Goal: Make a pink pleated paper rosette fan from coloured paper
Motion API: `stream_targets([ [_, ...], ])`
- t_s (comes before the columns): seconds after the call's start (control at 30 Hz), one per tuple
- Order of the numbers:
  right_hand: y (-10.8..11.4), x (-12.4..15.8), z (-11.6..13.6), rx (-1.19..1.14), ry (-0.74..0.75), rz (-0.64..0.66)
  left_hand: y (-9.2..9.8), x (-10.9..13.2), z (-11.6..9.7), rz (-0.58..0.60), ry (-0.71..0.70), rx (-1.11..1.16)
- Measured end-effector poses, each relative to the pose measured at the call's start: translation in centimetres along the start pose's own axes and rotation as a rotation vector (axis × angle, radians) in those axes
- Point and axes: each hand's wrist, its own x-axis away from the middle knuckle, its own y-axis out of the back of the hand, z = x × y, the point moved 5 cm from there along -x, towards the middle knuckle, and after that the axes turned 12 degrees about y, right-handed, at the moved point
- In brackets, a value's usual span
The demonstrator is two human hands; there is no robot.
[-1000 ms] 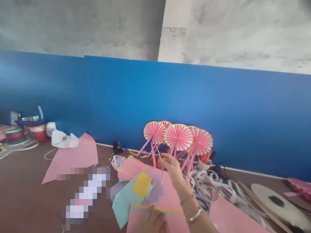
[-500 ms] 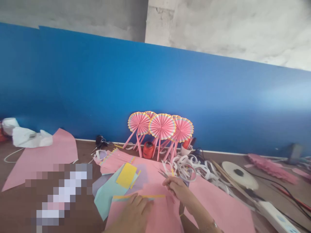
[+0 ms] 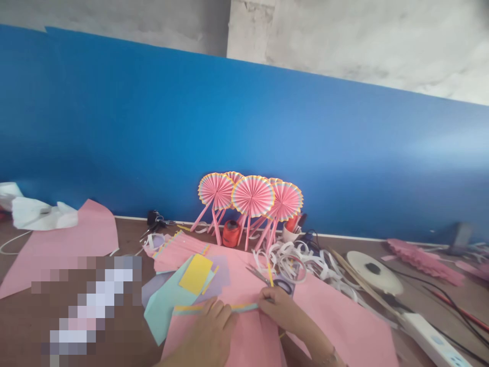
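A pink paper sheet lies before me, with a yellow and light-blue paper strip along its far edge. My left hand rests flat on the sheet, its fingertips over the strip. My right hand is closed in a pinch at the right end of the strip; its fingertips are partly hidden. Just behind that hand, a pair of scissors lies with its blades toward the left. A thin yellow strip crosses near them. Yellow, light-blue and purple paper pieces lie to the left.
Pleated pink paper fans stand against the blue partition, by a red spool. Curled white ribbon is heaped on the right. A white power strip and a round cream lid-like object lie further right.
My right hand has come down from beside the scissors to the strip's right end. More light blue shows there now. My left hand stays on the sheet. The view has shifted slightly.
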Motion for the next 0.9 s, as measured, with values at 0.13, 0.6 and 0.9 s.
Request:
stream_targets([
  [0.13, -0.1, 0.0, -0.3, 0.039, -0.009, 0.002, 0.1, 0.0, 0.0, 0.014, -0.003, 0.015],
  [0.6, -0.3, 0.1, -1.2, 0.067, -0.098, -0.01, 1.1, 0.1, -0.1, 0.034, -0.006, 0.021],
  [0.9, -0.2, 0.1, -1.1, 0.118, -0.098, -0.025, 0.8, 0.0, -0.2, 0.014, -0.014, -0.014],
])
